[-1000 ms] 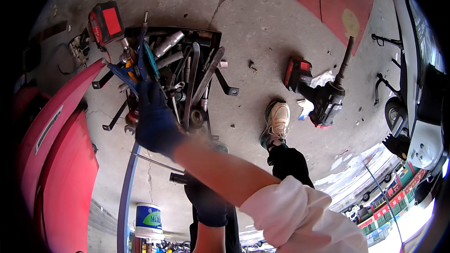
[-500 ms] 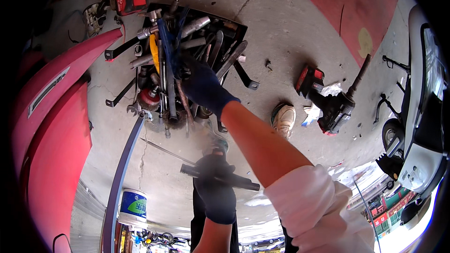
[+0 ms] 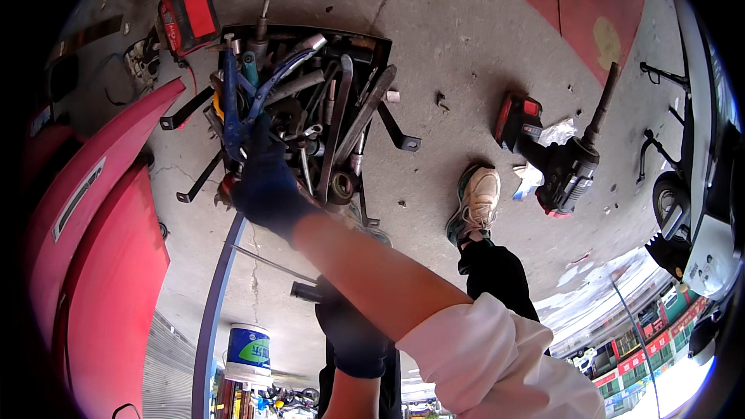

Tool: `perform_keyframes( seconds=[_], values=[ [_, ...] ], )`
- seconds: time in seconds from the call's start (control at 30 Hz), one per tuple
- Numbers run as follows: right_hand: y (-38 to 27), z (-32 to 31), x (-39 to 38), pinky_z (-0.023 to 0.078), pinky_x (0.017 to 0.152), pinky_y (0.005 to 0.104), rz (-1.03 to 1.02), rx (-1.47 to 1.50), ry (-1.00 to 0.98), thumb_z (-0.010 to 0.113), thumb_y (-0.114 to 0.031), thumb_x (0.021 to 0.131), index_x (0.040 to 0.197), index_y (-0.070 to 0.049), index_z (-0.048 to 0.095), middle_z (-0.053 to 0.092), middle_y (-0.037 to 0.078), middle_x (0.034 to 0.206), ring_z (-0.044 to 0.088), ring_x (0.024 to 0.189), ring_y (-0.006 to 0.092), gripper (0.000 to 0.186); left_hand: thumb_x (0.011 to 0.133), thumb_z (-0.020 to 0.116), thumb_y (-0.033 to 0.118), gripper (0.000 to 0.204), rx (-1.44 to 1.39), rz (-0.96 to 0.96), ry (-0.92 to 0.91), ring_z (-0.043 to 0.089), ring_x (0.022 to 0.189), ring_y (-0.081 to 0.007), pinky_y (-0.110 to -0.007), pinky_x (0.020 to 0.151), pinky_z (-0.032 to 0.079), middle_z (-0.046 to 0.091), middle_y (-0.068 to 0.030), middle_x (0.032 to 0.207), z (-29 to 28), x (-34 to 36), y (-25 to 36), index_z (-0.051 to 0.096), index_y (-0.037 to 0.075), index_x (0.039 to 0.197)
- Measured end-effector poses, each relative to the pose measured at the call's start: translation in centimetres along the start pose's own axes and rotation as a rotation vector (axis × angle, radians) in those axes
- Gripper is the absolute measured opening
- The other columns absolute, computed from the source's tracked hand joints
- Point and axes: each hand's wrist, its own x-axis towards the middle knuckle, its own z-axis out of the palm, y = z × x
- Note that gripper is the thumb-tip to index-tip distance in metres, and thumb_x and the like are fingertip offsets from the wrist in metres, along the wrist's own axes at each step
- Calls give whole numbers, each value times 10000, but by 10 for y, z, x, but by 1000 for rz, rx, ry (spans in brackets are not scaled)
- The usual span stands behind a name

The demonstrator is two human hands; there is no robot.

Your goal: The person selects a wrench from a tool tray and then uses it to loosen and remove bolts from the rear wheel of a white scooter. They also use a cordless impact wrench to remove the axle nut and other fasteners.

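Note:
My right hand (image 3: 272,182), in a navy glove, reaches into a black metal holder (image 3: 365,41) piled with sockets, wrenches, bars and other tools. Its blurred fingers lie against blue-handled pliers (image 3: 231,101); their grip is unclear. My left hand (image 3: 349,326), also gloved, is low in the middle, partly behind my right forearm, closed on a dark metal tube (image 3: 304,292). A thin metal rod (image 3: 264,256) crosses beside it. A small red-and-black item (image 3: 227,186) is partly hidden by my right hand.
A red-and-black battery (image 3: 188,17) lies upper left, an impact wrench (image 3: 563,171) right, near my shoe (image 3: 481,194). Red panels (image 3: 101,279), a blue bar (image 3: 216,302) and a white bucket (image 3: 247,353) are left; a white scooter (image 3: 710,256) is far right, a red panel (image 3: 590,0) behind.
My right hand has shifted left among the tools since the middle frame, and the blue pliers there lie at different angles. My left hand with the tube is now more covered by my right forearm.

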Motion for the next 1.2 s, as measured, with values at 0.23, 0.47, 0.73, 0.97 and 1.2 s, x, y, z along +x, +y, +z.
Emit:
perform_keyframes(
  seconds=[0.23,0.47,0.73,0.97,1.2],
  values=[
    [22,-42,15,528,836,471,-68,-227,-256,582,-194,849,1485,-1,145,552,313,1196,645,930,413,795,969,515,210,183,137,94,-1,593,770,-164,-290,725,494,608,-33,844,31,2,2,590,44,983],
    [38,-134,56,520,817,431,-649,-1036,-35,585,-79,744,1101,-82,645,612,160,1165,589,1114,261,362,942,559,197,185,412,115,275,442,569,-94,-256,594,431,411,31,630,41,-3,-12,606,47,844],
    [69,-127,41,345,1048,621,-915,-1734,36,537,-175,852,1185,-88,614,592,171,1146,553,1090,385,352,969,523,194,166,209,0,236,429,561,-68,-257,604,463,416,49,655,35,-4,4,568,87,850],
    [85,-128,45,317,1090,599,-954,-1630,-101,549,-145,830,1143,-55,618,562,196,1233,504,1201,379,332,970,547,207,189,261,52,224,485,547,-67,-282,619,507,436,52,657,32,-11,4,540,120,802],
    [87,-108,46,412,976,597,-797,-1675,39,521,-167,873,1210,-42,556,559,264,1192,508,1186,443,360,996,494,228,284,302,17,114,617,736,-141,-291,688,542,575,-28,892,6,-15,4,512,10,1177]
  ],
)
